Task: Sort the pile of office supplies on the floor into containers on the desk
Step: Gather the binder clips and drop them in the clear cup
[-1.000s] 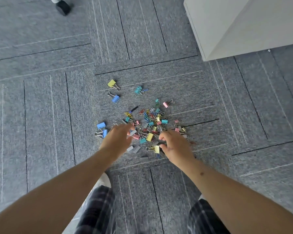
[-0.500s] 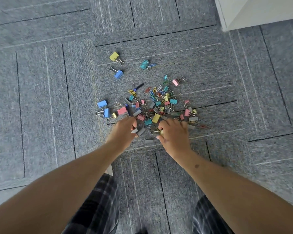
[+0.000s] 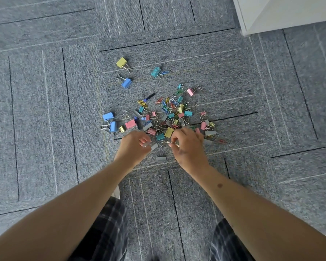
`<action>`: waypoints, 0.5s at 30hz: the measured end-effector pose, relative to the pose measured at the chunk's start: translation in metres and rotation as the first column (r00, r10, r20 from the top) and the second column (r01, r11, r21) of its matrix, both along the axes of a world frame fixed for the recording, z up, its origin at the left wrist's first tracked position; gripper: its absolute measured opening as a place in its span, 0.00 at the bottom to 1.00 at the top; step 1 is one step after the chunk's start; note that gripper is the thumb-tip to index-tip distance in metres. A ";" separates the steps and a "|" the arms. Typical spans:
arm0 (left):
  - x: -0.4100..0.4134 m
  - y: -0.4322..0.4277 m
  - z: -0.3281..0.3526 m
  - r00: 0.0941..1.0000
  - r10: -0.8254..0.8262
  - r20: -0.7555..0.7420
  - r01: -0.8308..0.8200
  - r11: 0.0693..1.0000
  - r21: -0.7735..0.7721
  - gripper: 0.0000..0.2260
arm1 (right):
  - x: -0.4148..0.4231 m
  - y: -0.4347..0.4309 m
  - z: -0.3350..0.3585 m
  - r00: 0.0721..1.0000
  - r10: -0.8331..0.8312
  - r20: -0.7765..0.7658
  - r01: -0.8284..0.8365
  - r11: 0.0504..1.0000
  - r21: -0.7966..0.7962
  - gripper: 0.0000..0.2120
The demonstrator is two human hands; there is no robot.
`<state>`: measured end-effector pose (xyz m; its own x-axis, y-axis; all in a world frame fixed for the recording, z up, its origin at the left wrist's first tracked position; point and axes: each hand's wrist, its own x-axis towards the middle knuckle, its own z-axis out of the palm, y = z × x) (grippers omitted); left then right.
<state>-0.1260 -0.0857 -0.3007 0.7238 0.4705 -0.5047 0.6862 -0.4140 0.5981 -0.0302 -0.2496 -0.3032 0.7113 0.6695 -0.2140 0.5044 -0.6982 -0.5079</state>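
A pile of coloured binder clips and paper clips (image 3: pixel 169 115) lies scattered on the grey carpet. My left hand (image 3: pixel 135 146) is at the pile's near left edge, its fingers curled round a grey staple strip (image 3: pixel 146 144). My right hand (image 3: pixel 186 146) is at the near middle of the pile and pinches a small metal clip (image 3: pixel 171 142) between thumb and fingers. Loose from the pile are a yellow binder clip (image 3: pixel 121 62), a blue binder clip (image 3: pixel 126 83), a teal binder clip (image 3: pixel 155 71) and two blue clips (image 3: pixel 109 120) at the left.
A white cabinet or desk base (image 3: pixel 282 12) stands at the top right corner. More grey staple strips (image 3: pixel 161 158) lie near my hands. My legs in plaid trousers (image 3: pixel 105 232) are at the bottom. Open carpet surrounds the pile.
Both hands pulled slightly back toward me from the pile. My left hand's fingers closed round a grey strip; my right hand picked up a small clip. The camera tilted down.
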 end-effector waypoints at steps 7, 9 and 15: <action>-0.002 -0.002 0.001 0.999 0.041 0.025 -0.040 0.998 -0.044 0.13 | 0.011 0.002 0.001 0.970 -0.125 -0.206 0.162 0.972 0.172 0.05; 0.000 -0.004 0.003 0.999 0.022 0.030 -0.021 0.999 -0.031 0.13 | 0.014 0.001 0.005 0.968 -0.130 -0.213 0.173 0.965 0.199 0.04; 0.005 -0.013 -0.002 1.000 0.010 -0.005 -0.011 0.999 -0.054 0.10 | 0.019 -0.003 0.009 0.956 -0.116 -0.271 0.175 0.963 0.207 0.14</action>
<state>-0.1212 -0.0992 -0.3030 0.7164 0.4503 -0.5330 0.6934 -0.3742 0.6158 -0.0114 -0.2531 -0.2947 0.7465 0.6145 -0.2551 0.2396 -0.6060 -0.7586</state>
